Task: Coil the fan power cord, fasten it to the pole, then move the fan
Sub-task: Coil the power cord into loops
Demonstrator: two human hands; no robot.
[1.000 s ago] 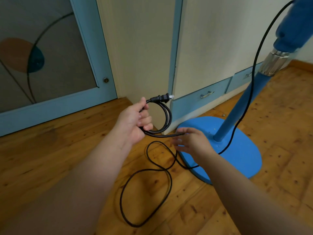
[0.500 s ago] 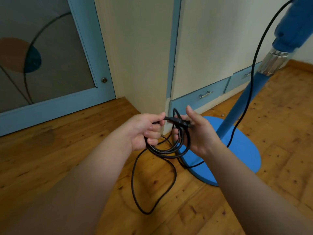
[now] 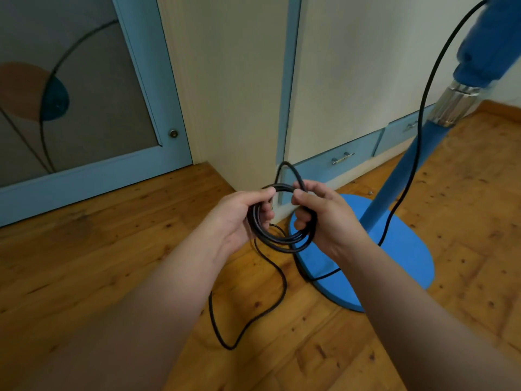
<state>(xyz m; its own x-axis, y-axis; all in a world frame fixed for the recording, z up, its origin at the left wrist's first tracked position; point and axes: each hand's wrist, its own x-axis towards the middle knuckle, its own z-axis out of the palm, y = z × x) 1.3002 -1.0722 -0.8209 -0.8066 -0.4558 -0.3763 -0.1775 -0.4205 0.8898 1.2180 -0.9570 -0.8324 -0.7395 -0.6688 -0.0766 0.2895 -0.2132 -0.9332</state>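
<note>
A black power cord (image 3: 282,239) is wound into a small coil held between both hands above the floor. My left hand (image 3: 239,218) grips the coil's left side and my right hand (image 3: 327,218) grips its right side. A slack loop of cord (image 3: 225,342) hangs from the coil onto the floor. Another length runs over the blue fan base (image 3: 400,258) and up beside the blue pole (image 3: 400,176) to the top right. The plug is hidden in my hands.
A chrome collar (image 3: 451,105) joins the pole to the fan's upper part at the top right. Behind stand a cream cabinet with blue drawers (image 3: 341,159) and a blue-framed glass door (image 3: 84,108). The floor is wooden boards (image 3: 98,249).
Both hands have come together on the coil, which has gained another turn. The loose loop on the floor has shrunk and drawn closer to the hands.
</note>
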